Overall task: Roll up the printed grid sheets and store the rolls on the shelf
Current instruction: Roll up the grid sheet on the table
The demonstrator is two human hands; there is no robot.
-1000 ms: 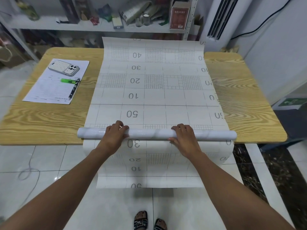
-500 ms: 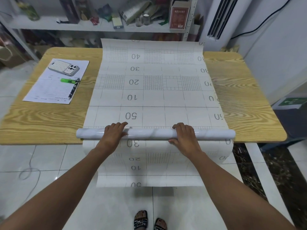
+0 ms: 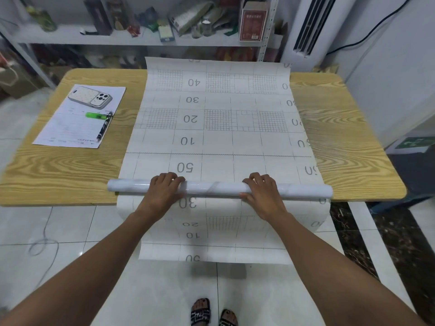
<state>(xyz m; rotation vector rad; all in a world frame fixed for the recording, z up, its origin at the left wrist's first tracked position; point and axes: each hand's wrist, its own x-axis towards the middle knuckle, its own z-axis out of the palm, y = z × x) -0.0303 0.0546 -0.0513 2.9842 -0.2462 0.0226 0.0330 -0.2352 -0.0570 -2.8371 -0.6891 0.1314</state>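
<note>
A white grid sheet [image 3: 219,128] printed with numbers lies along the middle of the wooden table [image 3: 58,170]; its near end hangs over the front edge toward the floor. A glossy white roll [image 3: 214,187] lies across the sheet at the table's front edge. My left hand [image 3: 164,191] grips the roll left of its middle, fingers curled over the top. My right hand [image 3: 263,194] grips it right of the middle the same way. The shelf [image 3: 131,38] stands behind the table, crowded with items.
On the table's left lie a printed paper [image 3: 77,118], a phone [image 3: 90,97], a green highlighter [image 3: 95,115] and a pen [image 3: 104,127]. A white air conditioner [image 3: 308,27] stands at the back right. My sandalled feet [image 3: 213,312] stand on the tiled floor.
The roll has crept slightly farther from me over the sheet, with both hands staying on it. Nothing else moved.
</note>
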